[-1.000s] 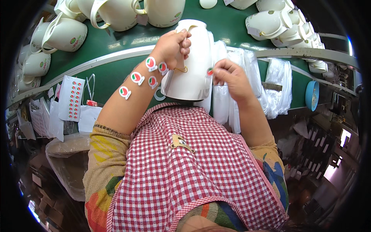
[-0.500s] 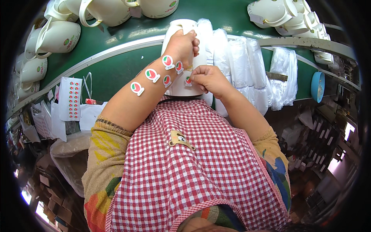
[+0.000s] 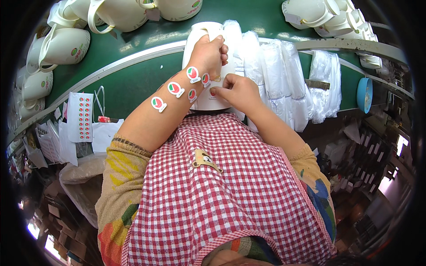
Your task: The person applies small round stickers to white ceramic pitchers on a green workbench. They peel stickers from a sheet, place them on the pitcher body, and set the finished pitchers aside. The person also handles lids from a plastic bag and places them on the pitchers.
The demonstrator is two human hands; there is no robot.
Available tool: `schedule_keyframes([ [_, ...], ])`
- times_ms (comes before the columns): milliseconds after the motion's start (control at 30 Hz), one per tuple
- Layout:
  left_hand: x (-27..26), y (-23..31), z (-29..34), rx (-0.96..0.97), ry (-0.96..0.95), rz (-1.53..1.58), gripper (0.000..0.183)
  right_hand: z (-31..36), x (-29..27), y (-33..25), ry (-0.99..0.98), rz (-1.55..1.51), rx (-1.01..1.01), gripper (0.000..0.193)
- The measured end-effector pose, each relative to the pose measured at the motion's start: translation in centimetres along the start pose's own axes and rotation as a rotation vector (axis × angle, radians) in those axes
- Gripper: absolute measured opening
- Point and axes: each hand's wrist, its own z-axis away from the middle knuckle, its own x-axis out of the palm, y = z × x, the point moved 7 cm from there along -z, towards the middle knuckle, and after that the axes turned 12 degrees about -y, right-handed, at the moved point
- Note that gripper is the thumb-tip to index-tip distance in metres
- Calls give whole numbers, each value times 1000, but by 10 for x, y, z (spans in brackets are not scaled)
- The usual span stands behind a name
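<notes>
A tall white jug with a dark base edge stands upright in front of my apron. My left hand is closed at its upper part, where a handle seems to be; the grip is partly hidden. With fingers curled, my right hand has its thumb against a small red, green and white sticker low on the jug's side. Several similar stickers cling to my left forearm, some near the wrist.
Cream jugs with handles stand at the far left, and more jugs at the far right. Clear plastic bags lie right of my hands. A sticker sheet hangs at left; a blue bowl sits at right.
My right hand has shifted slightly left and its thumb now covers more of the sticker, pressing at the jug's side. The left hand keeps its hold.
</notes>
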Motion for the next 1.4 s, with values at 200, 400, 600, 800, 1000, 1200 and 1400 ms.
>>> schedule_keyframes([
  [200,3,3,-2,-19,-53,8,7,16,-4,-6,-257,383,-53,34],
  [400,68,14,33,150,-431,-428,13,0,-93,18,146,-1028,-344,23],
  [600,106,92,-1,521,-303,-1407,30,-36,-172,13,414,-1304,-700,13],
  [800,-18,169,6,884,207,-1220,23,-111,-220,47,635,-1110,-747,12],
  [1000,-110,199,-8,910,578,-1205,47,-139,-238,103,697,-704,-381,22],
  [1200,-150,192,-59,590,146,-709,36,-116,-207,7,1079,54,-642,43],
  [1400,-151,190,-67,528,-56,-640,37,-301,-208,-18,789,129,51,96],
])
